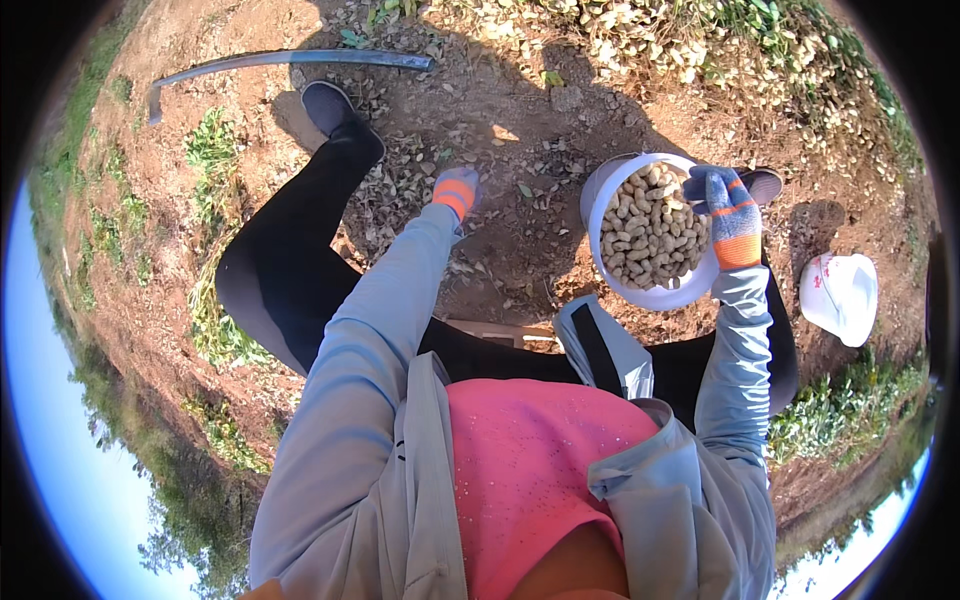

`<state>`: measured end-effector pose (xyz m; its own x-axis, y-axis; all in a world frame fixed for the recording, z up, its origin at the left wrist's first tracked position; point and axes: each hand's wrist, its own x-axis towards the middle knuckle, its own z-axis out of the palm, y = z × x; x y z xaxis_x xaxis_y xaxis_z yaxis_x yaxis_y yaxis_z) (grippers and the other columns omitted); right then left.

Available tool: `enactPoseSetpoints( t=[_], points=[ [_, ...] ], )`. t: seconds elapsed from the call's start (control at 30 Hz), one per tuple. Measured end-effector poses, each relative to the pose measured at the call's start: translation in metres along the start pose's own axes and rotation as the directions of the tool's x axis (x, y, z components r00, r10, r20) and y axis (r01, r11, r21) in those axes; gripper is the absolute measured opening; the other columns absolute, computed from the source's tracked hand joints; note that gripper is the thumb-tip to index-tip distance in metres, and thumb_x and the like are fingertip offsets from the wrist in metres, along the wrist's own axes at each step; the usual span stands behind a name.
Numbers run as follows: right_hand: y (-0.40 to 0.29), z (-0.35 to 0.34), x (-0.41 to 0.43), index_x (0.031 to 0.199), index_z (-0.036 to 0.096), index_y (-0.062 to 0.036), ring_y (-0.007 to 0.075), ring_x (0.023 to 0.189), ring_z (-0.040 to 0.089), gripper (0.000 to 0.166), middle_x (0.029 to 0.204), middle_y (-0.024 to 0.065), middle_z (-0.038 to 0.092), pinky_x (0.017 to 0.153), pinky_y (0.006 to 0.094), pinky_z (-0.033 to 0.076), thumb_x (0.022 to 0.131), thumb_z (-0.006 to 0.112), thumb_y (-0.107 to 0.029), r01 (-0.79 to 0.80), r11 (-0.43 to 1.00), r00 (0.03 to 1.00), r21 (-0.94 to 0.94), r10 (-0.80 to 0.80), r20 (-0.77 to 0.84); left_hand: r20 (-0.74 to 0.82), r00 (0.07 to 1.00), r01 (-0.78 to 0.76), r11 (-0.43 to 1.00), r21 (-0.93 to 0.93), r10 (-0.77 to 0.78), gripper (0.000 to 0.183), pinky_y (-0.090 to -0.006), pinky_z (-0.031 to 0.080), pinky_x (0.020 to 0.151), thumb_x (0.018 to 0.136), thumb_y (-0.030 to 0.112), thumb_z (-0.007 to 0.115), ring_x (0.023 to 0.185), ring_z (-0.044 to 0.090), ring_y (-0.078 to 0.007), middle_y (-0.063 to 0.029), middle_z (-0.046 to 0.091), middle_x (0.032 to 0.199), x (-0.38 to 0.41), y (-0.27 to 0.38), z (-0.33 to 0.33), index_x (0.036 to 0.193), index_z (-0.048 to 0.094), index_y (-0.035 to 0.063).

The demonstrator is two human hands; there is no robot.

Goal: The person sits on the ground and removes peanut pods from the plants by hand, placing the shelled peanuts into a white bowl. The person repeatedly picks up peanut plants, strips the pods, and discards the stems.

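A white plastic bucket [658,296] stands on the soil between my legs, tilted a little towards me. Unshelled peanuts [651,232] fill much of it. My right hand [724,206], in a grey and orange knit glove, is at the bucket's right rim with its fingers bent over the peanuts; whether it grips the rim or a peanut is unclear. Left of the bucket, my left hand [459,189] in a matching glove hovers above the dirt and dry leaves. Its fingers look curled, and their inner side is hidden.
A long-handled hoe [360,58] lies beyond my left shoe [328,105]. Pulled peanut plants [675,37] are heaped at the upper right. A second white bucket [840,296] sits right of my knee. Green plants [211,150] lie on the left.
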<state>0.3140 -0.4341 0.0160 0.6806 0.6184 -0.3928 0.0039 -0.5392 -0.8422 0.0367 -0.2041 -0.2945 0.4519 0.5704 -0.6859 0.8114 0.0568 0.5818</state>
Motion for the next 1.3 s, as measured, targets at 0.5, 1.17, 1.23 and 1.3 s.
enactPoseSetpoints(
  t=[0.5, 1.17, 1.23, 1.3],
  points=[
    [0.149, 0.303, 0.129, 0.101, 0.054, -0.0163, 0.0239, 0.067, 0.053, 0.026, 0.082, 0.0118, 0.052, 0.061, 0.0331, 0.043, 0.076, 0.053, -0.010, -0.107, 0.916, 0.983, -0.386, 0.155, 0.095, -0.413, 0.888, 0.013, 0.910, -0.415, -0.202, 0.027, -0.0261, 0.043, 0.065, 0.072, 0.005, 0.057, 0.071, 0.054, -0.0146, -0.0090, 0.059, 0.086, 0.058, -0.094, -0.053, 0.099, 0.057, 0.0023],
    [0.160, 0.293, 0.112, 0.094, 0.047, -0.0113, 0.0156, 0.059, 0.056, 0.017, 0.071, 0.0079, 0.057, 0.048, 0.0308, 0.044, 0.079, 0.054, -0.015, -0.307, 0.951, 0.916, 0.028, 0.287, 0.280, -0.502, 0.810, 0.354, 0.935, 0.010, -0.301, 0.031, -0.0362, 0.044, 0.065, 0.071, 0.022, 0.057, 0.074, 0.058, -0.0287, -0.0144, 0.060, 0.087, 0.022, -0.005, -0.073, 0.100, 0.055, 0.0093],
    [0.129, 0.280, 0.094, 0.095, 0.046, -0.0100, 0.0178, 0.060, 0.057, 0.017, 0.072, 0.0086, 0.058, 0.048, 0.0303, 0.044, 0.080, 0.052, -0.015, -0.406, 0.887, 0.891, 0.221, 0.330, 0.313, -0.509, 0.831, 0.286, 0.957, 0.042, -0.226, 0.031, -0.0354, 0.044, 0.065, 0.072, 0.020, 0.055, 0.075, 0.058, -0.0290, -0.0152, 0.060, 0.084, 0.009, 0.004, -0.073, 0.101, 0.054, 0.0090],
    [0.102, 0.266, 0.072, 0.098, 0.045, -0.0081, 0.0197, 0.060, 0.058, 0.019, 0.075, 0.0103, 0.058, 0.050, 0.0310, 0.046, 0.082, 0.049, -0.016, -0.488, 0.818, 0.851, 0.306, 0.367, 0.376, -0.463, 0.869, 0.227, 0.972, 0.056, -0.176, 0.029, -0.0355, 0.044, 0.065, 0.072, 0.019, 0.053, 0.076, 0.058, -0.0290, -0.0160, 0.060, 0.084, -0.002, 0.013, -0.070, 0.099, 0.055, 0.0094]
  ],
)
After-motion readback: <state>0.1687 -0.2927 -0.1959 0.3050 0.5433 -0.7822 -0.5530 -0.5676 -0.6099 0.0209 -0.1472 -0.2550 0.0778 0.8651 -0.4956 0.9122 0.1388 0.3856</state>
